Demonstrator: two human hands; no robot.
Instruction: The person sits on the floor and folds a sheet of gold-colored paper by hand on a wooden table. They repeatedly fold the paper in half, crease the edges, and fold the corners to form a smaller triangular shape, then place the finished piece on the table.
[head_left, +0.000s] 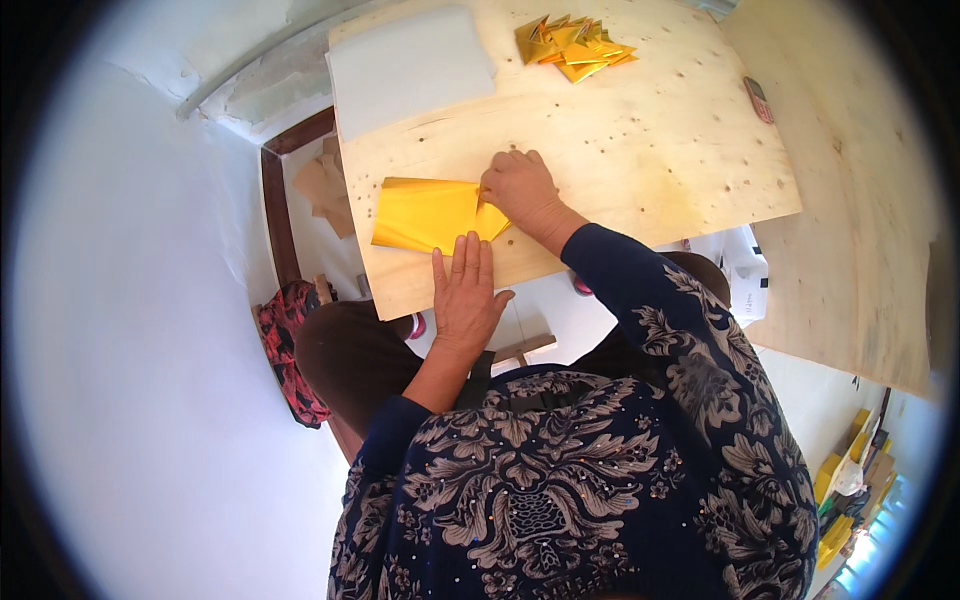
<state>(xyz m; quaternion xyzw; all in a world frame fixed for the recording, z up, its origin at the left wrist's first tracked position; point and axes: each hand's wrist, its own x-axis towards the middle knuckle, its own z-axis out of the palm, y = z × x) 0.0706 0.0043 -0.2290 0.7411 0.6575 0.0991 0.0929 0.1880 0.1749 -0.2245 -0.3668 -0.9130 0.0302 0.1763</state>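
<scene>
A sheet of shiny gold paper (425,212) lies near the front left of the wooden board, its right end folded over at a slant. My left hand (466,295) is open, with outstretched fingertips resting on the paper's near edge. At the folded right end, my right hand (523,188) has its fingers curled and pressed together on the paper. The fingertips and part of the fold are hidden under that hand. Toward the far side sits a pile of folded gold paper pieces (575,45).
A stack of pale grey sheets (410,65) covers the board's far left corner. Near the right edge of the wooden board (660,130) lies a small mobile phone (758,100). A red and black patterned bag (290,350) is by my left knee. Yellow packets (840,500) lie at the lower right.
</scene>
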